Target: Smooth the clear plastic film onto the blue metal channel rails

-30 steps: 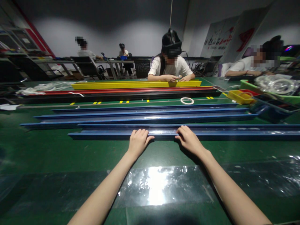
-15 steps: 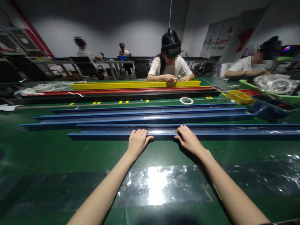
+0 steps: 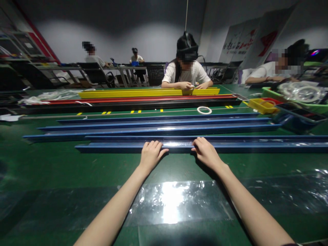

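A long blue channel profile (image 3: 246, 149) lies across the green table in front of me, its trough facing up. My left hand (image 3: 151, 153) grips its near wall, fingers curled over the edge and thumb along the outside. Farther right, my right hand (image 3: 205, 150) holds the same wall, with its fingertips inside the trough. Between the hands, shiny clear film or a glossy surface shows in the trough. Just behind lie several more blue channel profiles (image 3: 123, 132), parallel to it. A wide strip of clear plastic film (image 3: 205, 201) is spread flat under my forearms.
Beyond the blue profiles are a white tape ring (image 3: 204, 110), a black and red profile (image 3: 143, 102) and a yellow profile (image 3: 123, 93). A co-worker (image 3: 187, 73) leans over the far side. At right stand a yellow bin (image 3: 261, 106) and a green basket (image 3: 317, 108) holding clear rolls.
Both hands keep their places on the blue profile. The view has shifted very slightly; otherwise the table looks the same.
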